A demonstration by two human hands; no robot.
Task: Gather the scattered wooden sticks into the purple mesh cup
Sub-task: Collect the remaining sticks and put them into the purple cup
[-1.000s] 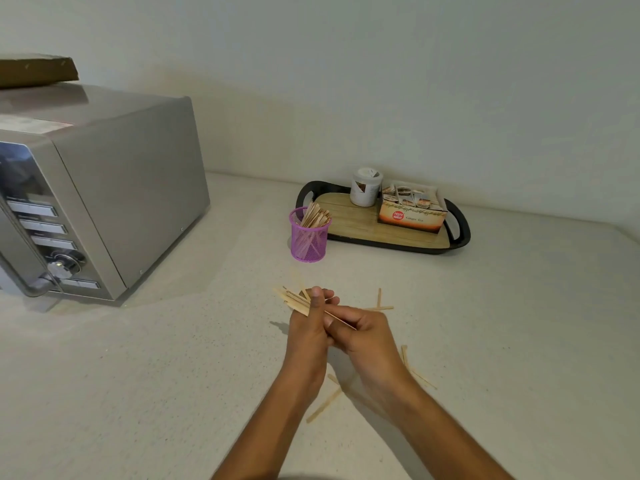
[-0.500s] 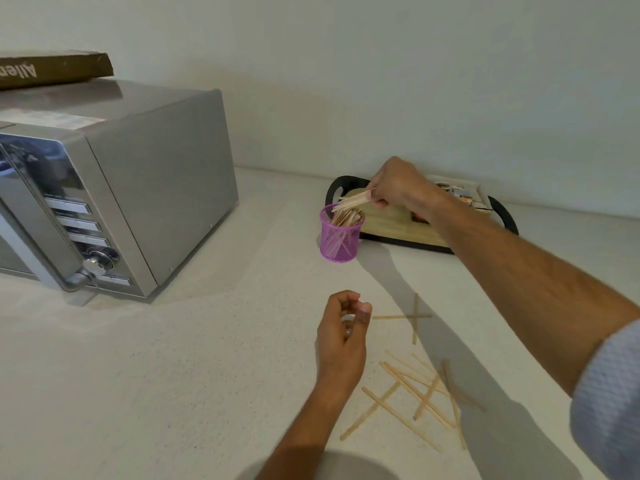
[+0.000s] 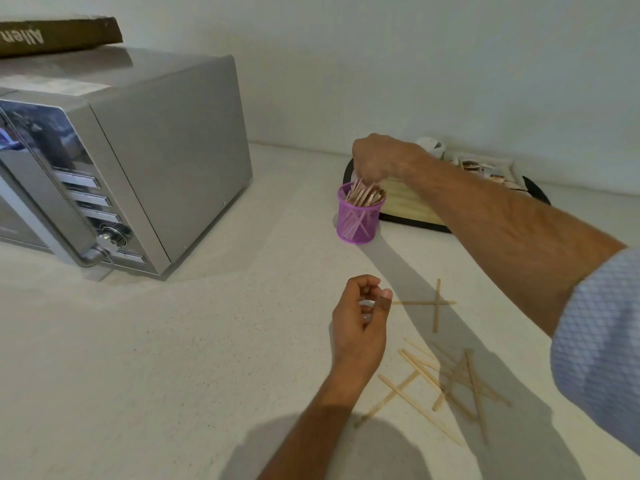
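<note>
The purple mesh cup stands on the counter just left of a tray, with a bundle of wooden sticks upright inside it. My right hand hovers right over the cup, fingers pointing down and pinching the tops of those sticks. My left hand hangs above the counter nearer to me, its fingers loosely curled around nothing. Several loose sticks lie criss-crossed on the counter right of my left hand. Two more sticks form a cross a little farther back.
A silver microwave oven fills the left side, with a brown box on top. Behind the cup sits a black tray holding a white container and a box of packets. A wall closes the back.
My right hand took the bundle from both hands, carried it to the cup and tipped it from level to upright inside. My left hand stayed near the counter, now without sticks.
</note>
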